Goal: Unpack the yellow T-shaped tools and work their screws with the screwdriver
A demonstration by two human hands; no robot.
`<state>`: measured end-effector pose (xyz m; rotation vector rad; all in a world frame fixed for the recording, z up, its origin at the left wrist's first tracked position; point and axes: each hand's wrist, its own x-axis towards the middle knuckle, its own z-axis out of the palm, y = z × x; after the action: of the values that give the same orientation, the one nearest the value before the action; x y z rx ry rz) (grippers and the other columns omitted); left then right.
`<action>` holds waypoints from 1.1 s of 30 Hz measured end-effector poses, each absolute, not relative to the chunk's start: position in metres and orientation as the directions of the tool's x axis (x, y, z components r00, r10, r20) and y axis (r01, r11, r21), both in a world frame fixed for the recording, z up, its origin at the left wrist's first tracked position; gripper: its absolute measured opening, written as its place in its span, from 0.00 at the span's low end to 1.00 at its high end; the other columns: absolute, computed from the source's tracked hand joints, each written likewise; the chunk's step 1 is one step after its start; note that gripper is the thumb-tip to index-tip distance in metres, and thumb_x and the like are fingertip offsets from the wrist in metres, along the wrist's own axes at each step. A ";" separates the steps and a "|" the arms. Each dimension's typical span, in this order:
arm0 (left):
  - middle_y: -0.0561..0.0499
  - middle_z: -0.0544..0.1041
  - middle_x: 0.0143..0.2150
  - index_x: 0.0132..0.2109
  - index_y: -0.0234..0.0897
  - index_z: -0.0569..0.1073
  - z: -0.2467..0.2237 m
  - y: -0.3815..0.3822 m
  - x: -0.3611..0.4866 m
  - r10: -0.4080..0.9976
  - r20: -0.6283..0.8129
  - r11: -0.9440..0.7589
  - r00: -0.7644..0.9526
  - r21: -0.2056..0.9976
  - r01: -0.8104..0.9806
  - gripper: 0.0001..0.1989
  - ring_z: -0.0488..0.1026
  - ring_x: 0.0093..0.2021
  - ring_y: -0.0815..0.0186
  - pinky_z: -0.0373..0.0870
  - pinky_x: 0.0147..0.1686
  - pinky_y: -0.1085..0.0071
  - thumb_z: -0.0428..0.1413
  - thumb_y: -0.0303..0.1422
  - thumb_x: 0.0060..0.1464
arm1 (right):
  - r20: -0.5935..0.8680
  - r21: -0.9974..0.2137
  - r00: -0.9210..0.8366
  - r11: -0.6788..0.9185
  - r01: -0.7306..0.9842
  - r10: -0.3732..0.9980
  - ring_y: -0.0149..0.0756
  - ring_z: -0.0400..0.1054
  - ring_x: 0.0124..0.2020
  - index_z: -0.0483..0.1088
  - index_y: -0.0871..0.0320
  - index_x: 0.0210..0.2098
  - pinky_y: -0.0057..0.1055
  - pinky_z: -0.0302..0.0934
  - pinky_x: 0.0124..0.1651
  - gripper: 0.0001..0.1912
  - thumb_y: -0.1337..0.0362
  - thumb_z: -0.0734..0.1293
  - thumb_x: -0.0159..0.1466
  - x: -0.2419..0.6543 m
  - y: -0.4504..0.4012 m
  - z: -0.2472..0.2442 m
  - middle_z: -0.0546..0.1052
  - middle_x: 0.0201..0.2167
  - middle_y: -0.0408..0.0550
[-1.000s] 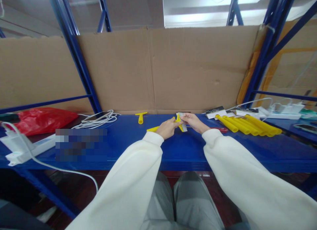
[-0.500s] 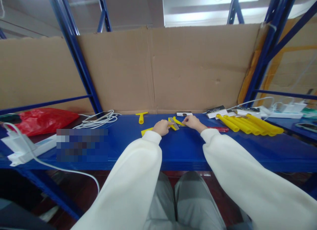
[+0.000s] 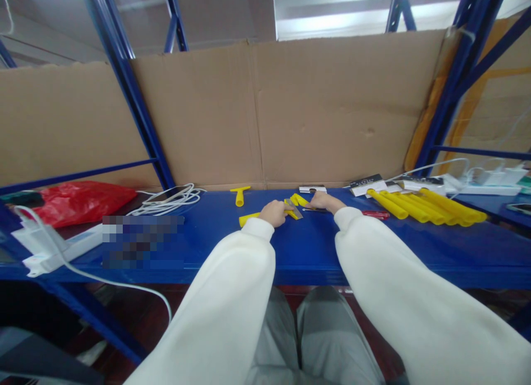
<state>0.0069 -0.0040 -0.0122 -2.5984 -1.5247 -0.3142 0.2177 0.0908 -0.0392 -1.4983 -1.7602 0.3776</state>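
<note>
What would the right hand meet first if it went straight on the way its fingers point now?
Probably the small yellow piece just past the fingertips of the right hand, toward the left hand. Depth is unclear in this one view, so they may already touch.

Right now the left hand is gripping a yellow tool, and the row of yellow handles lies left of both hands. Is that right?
Not quite: the head view shows the row of yellow handles right of both hands. The left hand does grip a yellow tool.
</note>
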 end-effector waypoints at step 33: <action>0.42 0.80 0.52 0.56 0.43 0.78 -0.017 -0.001 0.005 0.834 0.248 -0.504 0.493 -0.023 0.863 0.19 0.77 0.53 0.58 0.70 0.54 0.68 0.54 0.26 0.61 | 0.648 -0.660 0.300 0.319 0.680 0.700 0.44 0.76 0.40 0.70 0.56 0.38 0.37 0.66 0.45 0.07 0.60 0.67 0.61 0.206 0.030 -0.008 0.80 0.36 0.52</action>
<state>0.0051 -0.0008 -0.0170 -2.5874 -1.4804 -0.3093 0.2061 0.0297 -0.0076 -1.3770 -1.3958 0.0206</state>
